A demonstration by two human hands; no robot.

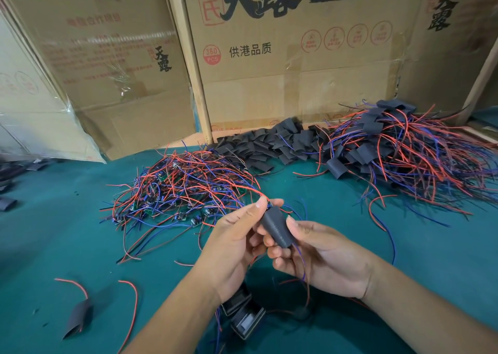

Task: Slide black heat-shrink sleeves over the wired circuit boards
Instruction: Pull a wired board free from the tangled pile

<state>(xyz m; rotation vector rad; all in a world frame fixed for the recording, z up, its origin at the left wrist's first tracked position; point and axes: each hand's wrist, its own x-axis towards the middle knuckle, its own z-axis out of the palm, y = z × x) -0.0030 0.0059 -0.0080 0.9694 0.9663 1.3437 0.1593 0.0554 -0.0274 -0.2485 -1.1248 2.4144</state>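
A black heat-shrink sleeve (277, 228) sits between both hands above the green table. My right hand (320, 256) pinches its lower part with thumb on top. My left hand (234, 243) pinches red and blue wires at the sleeve's upper end, where a bit of board shows. A blue wire hangs out of the sleeve's bottom. Bare wired circuit boards (177, 192) lie in a heap ahead left. Loose black sleeves (269, 144) are piled by the carton. Sleeved boards with wires (398, 149) are heaped at the right.
Cardboard cartons (291, 57) wall off the back of the green table (67, 232). One sleeved piece with red wires (79, 317) lies near left. Dark plastic parts (244, 316) lie under my left wrist. More sleeves (6, 202) lie at the far left edge.
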